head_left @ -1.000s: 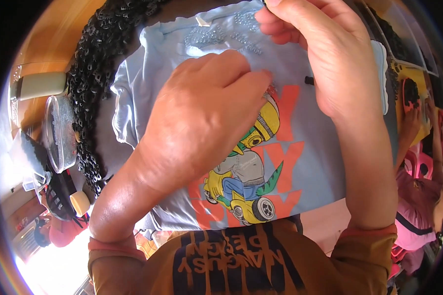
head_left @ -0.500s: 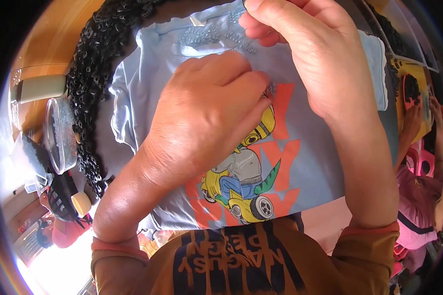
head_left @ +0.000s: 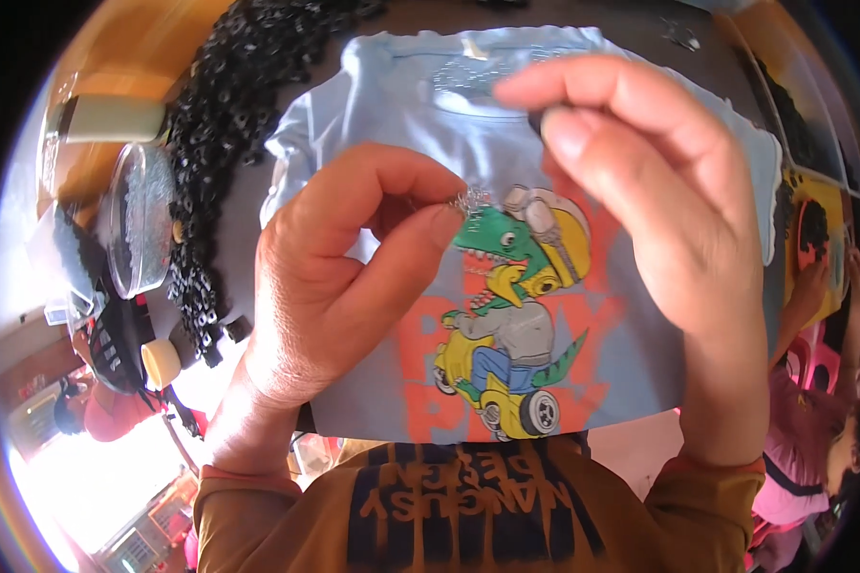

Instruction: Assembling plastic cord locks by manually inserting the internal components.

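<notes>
A light blue T-shirt (head_left: 401,110) with a dinosaur-on-scooter print lies flat in front of me. Above the print, my left hand (head_left: 325,277) pinches a small cluster of thin silver wire pieces (head_left: 471,199), perhaps springs, between thumb and forefinger. To the right, my right hand (head_left: 664,196) has its thumb and forefinger around a small black piece (head_left: 536,121), mostly hidden and blurred. More small wire pieces (head_left: 461,74) are scattered on the shirt near its neckline, just beyond my hands.
A long heap of small black plastic parts (head_left: 229,105) curves along the left. Beside it stands a clear tub (head_left: 143,224) of small silvery pieces. At the right are a transparent bin (head_left: 807,124) with black parts and another person (head_left: 798,439) at work. Some metal bits (head_left: 680,35) lie far right.
My left hand has drawn back and turned, bringing the silver wire pieces into sight. My right hand has come down nearer to it. The shirt appears shifted right in the view.
</notes>
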`<state>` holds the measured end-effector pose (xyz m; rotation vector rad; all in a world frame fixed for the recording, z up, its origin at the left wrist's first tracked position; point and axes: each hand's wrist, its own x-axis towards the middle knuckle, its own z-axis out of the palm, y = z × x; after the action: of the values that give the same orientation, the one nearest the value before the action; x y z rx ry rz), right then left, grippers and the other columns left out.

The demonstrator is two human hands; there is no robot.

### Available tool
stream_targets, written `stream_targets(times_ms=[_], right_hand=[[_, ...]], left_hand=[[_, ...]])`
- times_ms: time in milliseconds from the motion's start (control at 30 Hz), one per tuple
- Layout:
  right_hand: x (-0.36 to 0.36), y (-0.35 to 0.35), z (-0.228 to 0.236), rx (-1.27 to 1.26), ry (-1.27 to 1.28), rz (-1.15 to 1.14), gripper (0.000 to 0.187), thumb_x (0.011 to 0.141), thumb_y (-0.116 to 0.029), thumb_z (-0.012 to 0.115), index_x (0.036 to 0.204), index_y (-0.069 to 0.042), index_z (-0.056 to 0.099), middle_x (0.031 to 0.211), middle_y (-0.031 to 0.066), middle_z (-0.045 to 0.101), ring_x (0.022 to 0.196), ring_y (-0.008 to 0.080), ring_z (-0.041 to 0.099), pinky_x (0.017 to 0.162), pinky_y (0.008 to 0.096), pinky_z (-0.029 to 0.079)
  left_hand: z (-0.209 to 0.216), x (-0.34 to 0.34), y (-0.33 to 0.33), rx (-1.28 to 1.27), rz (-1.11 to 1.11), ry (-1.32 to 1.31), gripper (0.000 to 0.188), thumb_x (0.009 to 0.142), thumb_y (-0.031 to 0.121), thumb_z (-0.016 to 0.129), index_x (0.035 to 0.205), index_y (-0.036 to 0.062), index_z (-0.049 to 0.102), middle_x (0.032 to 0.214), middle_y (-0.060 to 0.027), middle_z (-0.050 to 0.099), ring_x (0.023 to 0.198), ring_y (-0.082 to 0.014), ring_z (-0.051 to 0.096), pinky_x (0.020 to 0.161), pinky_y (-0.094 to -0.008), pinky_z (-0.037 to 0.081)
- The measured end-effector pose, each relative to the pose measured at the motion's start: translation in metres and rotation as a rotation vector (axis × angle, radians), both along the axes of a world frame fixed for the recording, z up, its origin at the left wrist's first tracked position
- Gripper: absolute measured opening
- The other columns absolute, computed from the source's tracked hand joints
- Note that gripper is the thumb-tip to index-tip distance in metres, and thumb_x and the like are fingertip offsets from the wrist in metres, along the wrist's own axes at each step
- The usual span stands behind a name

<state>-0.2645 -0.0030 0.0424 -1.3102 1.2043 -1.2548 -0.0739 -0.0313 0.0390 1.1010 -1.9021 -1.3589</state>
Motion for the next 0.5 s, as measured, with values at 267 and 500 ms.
stream_targets(times_ms=[267, 500], right_hand=[[0.010, 0.006, -0.019, 0.190, -0.190, 0.270, 0.019, 0.087, -0.012, 0.064, 0.098, 0.003, 0.060, 0.082, 0.0006, 0.057, 0.073, 0.0042, 0.049, 0.062, 0.0175, 0.038], [0.013, 0.005, -0.021, 0.203, -0.145, 0.220, 0.014, 0.085, -0.006, 0.064, 0.094, 0.003, 0.060, 0.084, 0.0031, 0.059, 0.074, 0.0057, 0.051, 0.063, 0.0193, 0.040]], left_hand=[[-0.007, 0.014, 0.001, -0.250, -0.010, -0.054, 0.014, 0.080, -0.005, 0.059, 0.093, -0.0012, 0.056, 0.084, -0.0051, 0.057, 0.072, -0.0089, 0.054, 0.064, -0.0219, 0.044], [-0.010, 0.015, -0.001, -0.435, -0.130, -0.069, 0.019, 0.078, -0.004, 0.062, 0.096, -0.0010, 0.056, 0.086, -0.0063, 0.060, 0.071, -0.0102, 0.054, 0.063, -0.0226, 0.044]])
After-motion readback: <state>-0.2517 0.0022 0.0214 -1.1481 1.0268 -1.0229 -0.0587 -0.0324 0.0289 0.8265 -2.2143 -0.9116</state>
